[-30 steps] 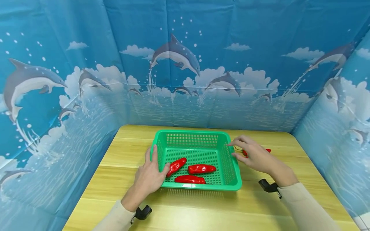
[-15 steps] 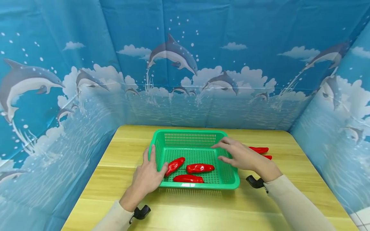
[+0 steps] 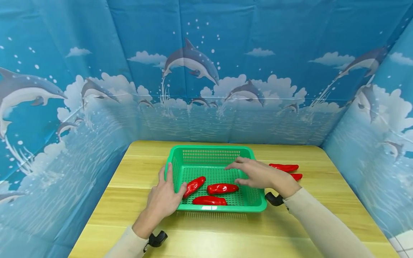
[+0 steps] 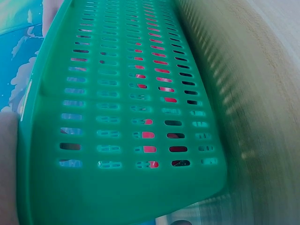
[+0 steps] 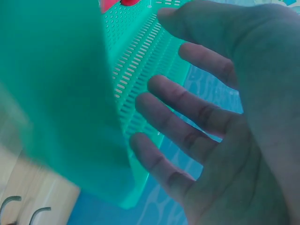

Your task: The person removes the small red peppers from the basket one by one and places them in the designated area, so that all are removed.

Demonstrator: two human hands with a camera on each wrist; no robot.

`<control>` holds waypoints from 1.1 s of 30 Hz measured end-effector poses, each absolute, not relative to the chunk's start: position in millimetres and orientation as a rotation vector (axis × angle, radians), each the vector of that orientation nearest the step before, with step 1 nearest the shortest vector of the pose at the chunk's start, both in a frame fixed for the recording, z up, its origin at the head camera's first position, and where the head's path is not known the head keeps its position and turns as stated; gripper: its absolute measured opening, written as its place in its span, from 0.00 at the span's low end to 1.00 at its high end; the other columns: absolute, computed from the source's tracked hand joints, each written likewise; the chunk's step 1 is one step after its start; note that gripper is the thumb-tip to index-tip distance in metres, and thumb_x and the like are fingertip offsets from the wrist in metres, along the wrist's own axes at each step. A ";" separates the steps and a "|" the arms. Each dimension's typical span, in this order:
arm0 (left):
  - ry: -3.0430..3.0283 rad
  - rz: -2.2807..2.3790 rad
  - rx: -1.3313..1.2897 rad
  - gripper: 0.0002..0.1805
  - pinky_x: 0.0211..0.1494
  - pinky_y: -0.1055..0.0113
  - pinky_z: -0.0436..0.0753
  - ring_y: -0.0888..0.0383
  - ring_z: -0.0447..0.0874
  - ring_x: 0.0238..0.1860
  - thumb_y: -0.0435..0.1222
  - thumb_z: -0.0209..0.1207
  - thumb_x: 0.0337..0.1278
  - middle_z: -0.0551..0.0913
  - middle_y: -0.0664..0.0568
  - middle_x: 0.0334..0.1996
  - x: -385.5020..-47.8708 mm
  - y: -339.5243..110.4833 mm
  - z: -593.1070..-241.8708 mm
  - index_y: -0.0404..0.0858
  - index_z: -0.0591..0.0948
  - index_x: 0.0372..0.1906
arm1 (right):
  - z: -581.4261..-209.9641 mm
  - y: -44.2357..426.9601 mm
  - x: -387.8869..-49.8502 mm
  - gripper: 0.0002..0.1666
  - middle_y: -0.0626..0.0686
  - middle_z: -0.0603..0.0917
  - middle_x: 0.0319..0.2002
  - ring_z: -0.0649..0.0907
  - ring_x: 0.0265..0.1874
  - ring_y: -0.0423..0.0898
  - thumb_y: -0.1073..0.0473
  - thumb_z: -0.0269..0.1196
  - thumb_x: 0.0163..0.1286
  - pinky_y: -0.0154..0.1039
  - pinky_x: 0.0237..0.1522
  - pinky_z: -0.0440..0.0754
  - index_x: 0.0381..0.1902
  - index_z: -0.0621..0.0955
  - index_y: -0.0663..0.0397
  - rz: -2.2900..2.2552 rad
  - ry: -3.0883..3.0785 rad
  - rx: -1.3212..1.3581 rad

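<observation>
My left hand (image 3: 162,199) holds the left rim of a green plastic basket (image 3: 232,208), thumb over the inner side. Three red peppers lie in the basket: a slanted pepper (image 3: 194,187) by my left thumb, a middle pepper (image 3: 222,188) and a front pepper (image 3: 209,200). My right hand (image 3: 258,173) reaches over the right rim, above the basket's inside. In the right wrist view its fingers (image 5: 173,96) are spread, with nothing held. The left wrist view shows the slotted basket wall (image 4: 117,192) and red through the slots.
Right of the basket, partly behind my right arm, lie an upper red pepper (image 3: 285,167) and a lower red pepper (image 3: 297,176) on the wooden table (image 3: 209,240). A blue dolphin-print curtain (image 3: 206,118) hangs behind and along both sides.
My right hand has moved left, from beside the right rim to over the basket's inside, uncovering the two peppers on the table. My left hand keeps its place at the rim.
</observation>
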State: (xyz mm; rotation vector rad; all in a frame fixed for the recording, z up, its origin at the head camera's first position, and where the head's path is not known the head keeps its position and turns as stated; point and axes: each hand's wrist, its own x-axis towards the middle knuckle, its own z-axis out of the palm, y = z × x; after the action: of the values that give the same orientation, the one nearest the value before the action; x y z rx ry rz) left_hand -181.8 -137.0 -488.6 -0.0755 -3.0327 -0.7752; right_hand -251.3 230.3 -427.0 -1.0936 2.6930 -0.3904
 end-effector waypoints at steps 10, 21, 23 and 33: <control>-3.025 -0.775 -0.074 0.58 0.19 0.61 0.71 0.51 0.70 0.14 0.62 0.58 0.87 0.50 0.35 0.96 -181.6 -138.1 -486.8 0.36 0.43 0.98 | -422.7 210.1 -256.1 0.33 0.60 0.79 0.83 0.78 0.83 0.65 0.52 0.74 0.85 0.68 0.78 0.84 0.84 0.82 0.41 -0.375 2.597 -1.046; -3.037 -0.784 -0.069 0.59 0.22 0.61 0.72 0.50 0.72 0.16 0.62 0.58 0.87 0.50 0.35 0.96 -181.1 -135.3 -488.1 0.37 0.43 0.98 | -425.1 195.5 -260.1 0.34 0.58 0.75 0.88 0.70 0.90 0.66 0.53 0.74 0.85 0.69 0.85 0.78 0.84 0.81 0.40 -0.385 2.517 -0.996; -3.033 -0.782 -0.070 0.59 0.22 0.61 0.72 0.50 0.72 0.16 0.62 0.58 0.87 0.50 0.35 0.96 -181.5 -135.5 -488.4 0.36 0.43 0.98 | -426.2 193.6 -261.7 0.34 0.58 0.75 0.88 0.67 0.92 0.66 0.54 0.74 0.85 0.70 0.86 0.76 0.84 0.81 0.41 -0.386 2.506 -0.999; -3.032 -0.777 -0.094 0.58 0.23 0.60 0.73 0.50 0.73 0.17 0.62 0.59 0.87 0.52 0.34 0.96 -183.0 -137.9 -487.5 0.37 0.44 0.99 | -436.8 182.5 -266.0 0.36 0.55 0.80 0.83 0.82 0.79 0.61 0.54 0.77 0.82 0.64 0.80 0.83 0.83 0.82 0.43 -0.410 2.445 -1.008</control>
State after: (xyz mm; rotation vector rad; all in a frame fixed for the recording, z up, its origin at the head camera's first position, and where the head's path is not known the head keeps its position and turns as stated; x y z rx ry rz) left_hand -183.0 -137.9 -487.5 -0.0941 -3.0324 -0.7769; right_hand -266.0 182.5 -436.8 -1.0084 2.4450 -0.4101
